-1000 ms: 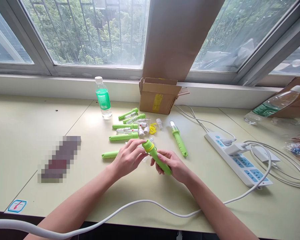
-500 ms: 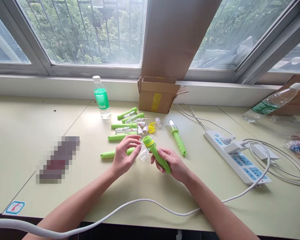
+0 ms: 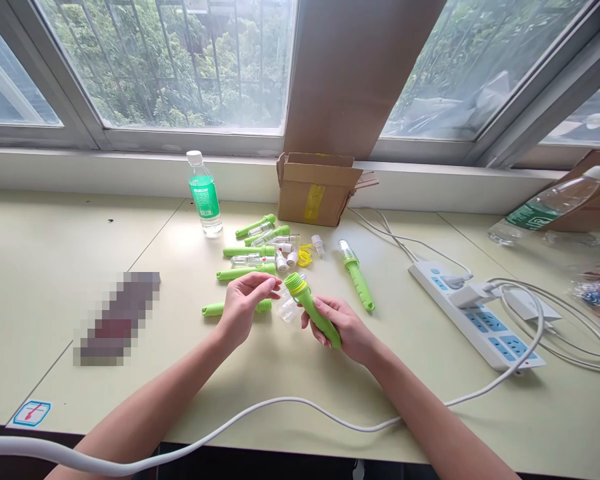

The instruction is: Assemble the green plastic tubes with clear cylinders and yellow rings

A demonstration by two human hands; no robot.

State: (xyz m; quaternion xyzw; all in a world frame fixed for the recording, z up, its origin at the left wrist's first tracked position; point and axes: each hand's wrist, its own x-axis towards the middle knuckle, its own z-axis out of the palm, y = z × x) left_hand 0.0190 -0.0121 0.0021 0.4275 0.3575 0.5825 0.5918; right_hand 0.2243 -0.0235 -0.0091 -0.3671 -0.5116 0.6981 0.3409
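Observation:
My right hand (image 3: 347,327) is wrapped round a green threaded handle (image 3: 315,313), its open threaded end tilted up and to the left. A yellow ring (image 3: 301,291) sits around its neck. Just left of that end is my left hand (image 3: 243,303), thumb and fingers drawn together; whatever they may pinch is too small to make out. Beneath and between the hands lies a clear plastic cover (image 3: 287,308), partly hidden. More green handles (image 3: 245,272) lie beyond my left hand, among clear covers (image 3: 245,260), small white pieces (image 3: 281,262) and yellow rings (image 3: 305,256).
A green stick with a clear top (image 3: 357,277) lies to the right. Behind stand a water bottle (image 3: 205,197) and a cardboard box (image 3: 317,190). A power strip (image 3: 473,313) with cables is on the right. A white cable (image 3: 280,401) crosses in front along the table edge.
My left thumb and fingers have closed together near the handle's threaded end. The right hand keeps its hold on the green threaded handle, almost unmoved.

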